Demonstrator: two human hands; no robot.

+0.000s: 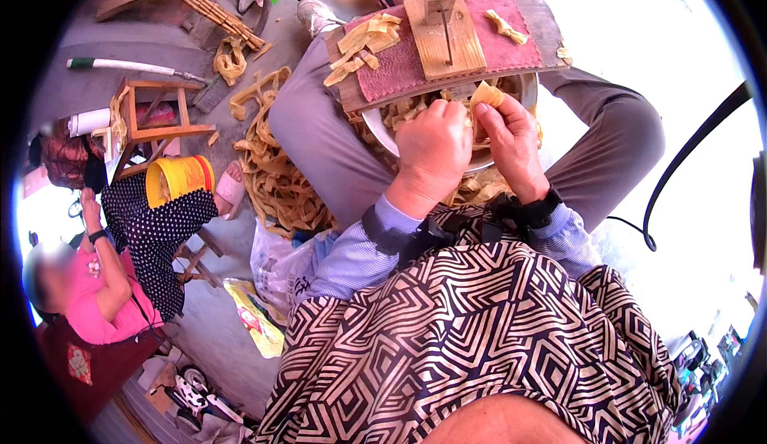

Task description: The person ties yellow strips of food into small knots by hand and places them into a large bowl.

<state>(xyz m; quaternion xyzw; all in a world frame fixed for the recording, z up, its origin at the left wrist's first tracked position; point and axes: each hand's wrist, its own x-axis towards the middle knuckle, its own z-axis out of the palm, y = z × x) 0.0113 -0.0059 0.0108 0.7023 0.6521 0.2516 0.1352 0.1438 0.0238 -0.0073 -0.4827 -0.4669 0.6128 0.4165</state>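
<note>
My left hand (434, 155) is closed in a fist, its fingertips largely hidden, and it meets a pale yellow strip between the two hands. Thumb and fingers of my right hand (514, 142) pinch that same flat strip (486, 95), whose folded end sticks up above the thumb. Below both hands, between my knees, sits a white basin (383, 134) with many such strips in it. Just beyond lies a wooden board (551, 30) covered with red cloth (499, 8). On it stands a small wooden block (447, 40) with a thin metal rod.
Several strips (371, 35) lie on the board's left, and one knotted piece (506, 27) on its right. A heap of strips (276, 168) covers the floor by my left leg. Farther left, a seated person in pink (100, 300) has a yellow bucket (177, 180) beside a wooden stool (156, 128).
</note>
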